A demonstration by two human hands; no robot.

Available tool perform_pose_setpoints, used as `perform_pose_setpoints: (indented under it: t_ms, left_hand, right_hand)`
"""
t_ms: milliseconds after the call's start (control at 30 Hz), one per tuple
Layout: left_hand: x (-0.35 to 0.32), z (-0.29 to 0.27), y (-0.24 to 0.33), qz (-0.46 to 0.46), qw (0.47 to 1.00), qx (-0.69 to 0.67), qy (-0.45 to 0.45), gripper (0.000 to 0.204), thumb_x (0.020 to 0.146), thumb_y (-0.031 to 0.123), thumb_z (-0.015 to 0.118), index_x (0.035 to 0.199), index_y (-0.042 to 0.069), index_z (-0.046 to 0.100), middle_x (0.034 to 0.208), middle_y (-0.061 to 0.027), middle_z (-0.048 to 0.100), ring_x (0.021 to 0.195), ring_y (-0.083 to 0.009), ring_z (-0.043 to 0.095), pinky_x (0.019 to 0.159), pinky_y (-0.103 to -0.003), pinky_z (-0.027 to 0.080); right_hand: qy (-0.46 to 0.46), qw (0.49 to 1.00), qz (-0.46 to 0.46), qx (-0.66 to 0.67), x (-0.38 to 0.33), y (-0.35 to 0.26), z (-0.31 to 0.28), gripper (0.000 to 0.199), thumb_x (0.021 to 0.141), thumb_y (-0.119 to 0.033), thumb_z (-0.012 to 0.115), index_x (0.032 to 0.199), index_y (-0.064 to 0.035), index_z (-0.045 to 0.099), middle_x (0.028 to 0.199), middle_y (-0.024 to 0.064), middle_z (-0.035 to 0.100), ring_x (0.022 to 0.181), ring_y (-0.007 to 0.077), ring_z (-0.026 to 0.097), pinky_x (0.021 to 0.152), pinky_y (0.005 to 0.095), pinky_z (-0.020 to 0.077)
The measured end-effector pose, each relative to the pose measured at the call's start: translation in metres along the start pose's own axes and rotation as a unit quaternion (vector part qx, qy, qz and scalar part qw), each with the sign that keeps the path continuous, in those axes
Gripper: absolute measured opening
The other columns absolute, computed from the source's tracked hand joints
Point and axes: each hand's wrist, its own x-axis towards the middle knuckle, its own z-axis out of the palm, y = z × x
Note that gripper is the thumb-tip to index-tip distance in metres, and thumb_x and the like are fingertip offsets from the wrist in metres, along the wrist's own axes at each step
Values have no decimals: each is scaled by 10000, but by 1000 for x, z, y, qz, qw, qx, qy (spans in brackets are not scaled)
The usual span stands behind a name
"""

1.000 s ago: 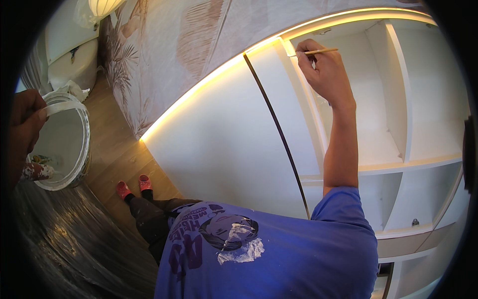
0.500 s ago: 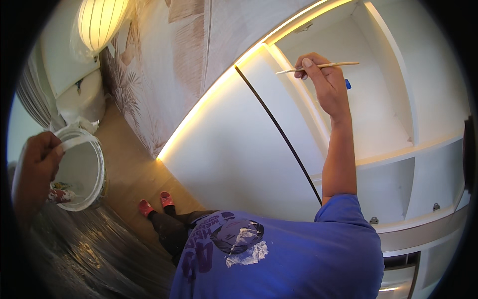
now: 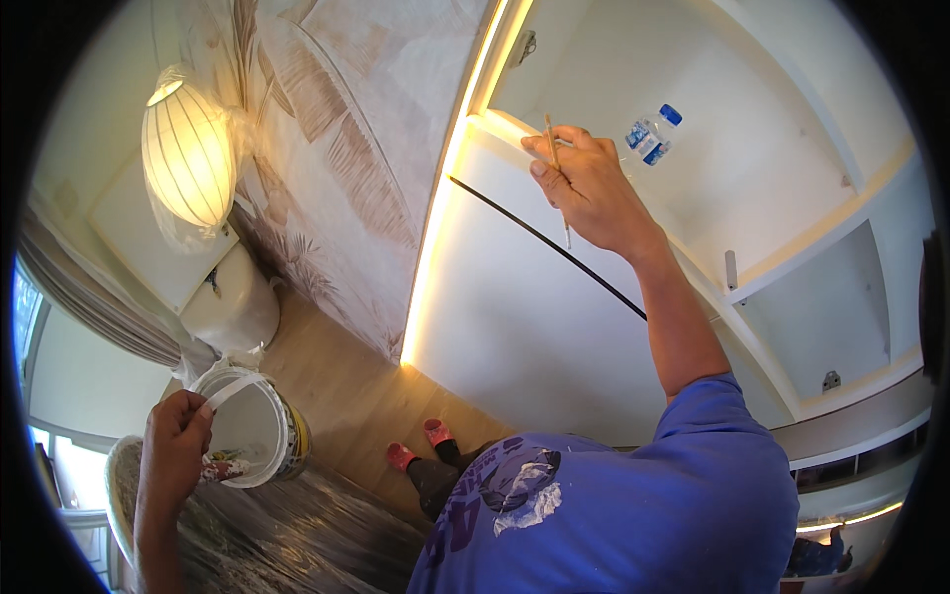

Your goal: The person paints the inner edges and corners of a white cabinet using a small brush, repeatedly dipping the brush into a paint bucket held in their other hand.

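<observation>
My right hand (image 3: 586,188) is closed round a thin paintbrush (image 3: 550,134) with a wooden handle. The brush's pale tip points down, toward a white panel. That hand is raised in front of the edge of a white built-in cabinet (image 3: 693,198). At lower left, my left hand (image 3: 178,441) grips the flat white handle of a paint bucket (image 3: 297,436). The bucket has a smeared rim and pale contents. Something red and paint-stained shows inside the bucket, close to my left fingers.
A small plastic bottle (image 3: 651,135) with a blue cap lies inside the cabinet. A lit lantern-shaped lamp (image 3: 188,153) wrapped in clear plastic hangs at left. Plastic sheeting (image 3: 287,535) covers something below the bucket. A glowing light strip (image 3: 445,198) runs along the panel beside a leaf-patterned wall.
My right hand has moved left and down, and the brush has turned from level to upright. The view has shifted, so the bucket and left hand appear further right and the bottle is now uncovered.
</observation>
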Motion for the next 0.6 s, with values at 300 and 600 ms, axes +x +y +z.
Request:
perform_pose_setpoints:
  t_ms: [300, 600]
  left_hand:
    - [-5, 2, -1, -1, 1000, 3, -3, 179, 990, 118, 602, 916, -42, 629, 648, -12, 537, 579, -81, 451, 551, -296, 384]
    - [0, 1, 8, 6, 1000, 21, 1, 187, 985, 122, 614, 919, -52, 631, 672, -37, 569, 609, -94, 500, 564, -310, 418]
  right_hand:
    - [-11, 998, -31, -53, 32, -8, 27, 426, 1066, -286, 516, 1170, 96, 673, 920, 145, 733, 1360, 302, 491, 1067, 454, 353]
    - [-51, 996, -24, -64, 54, -8, 31, 412, 1068, -290, 521, 1121, 77, 701, 1023, 150, 747, 1368, 309, 492, 1080, 465, 341]
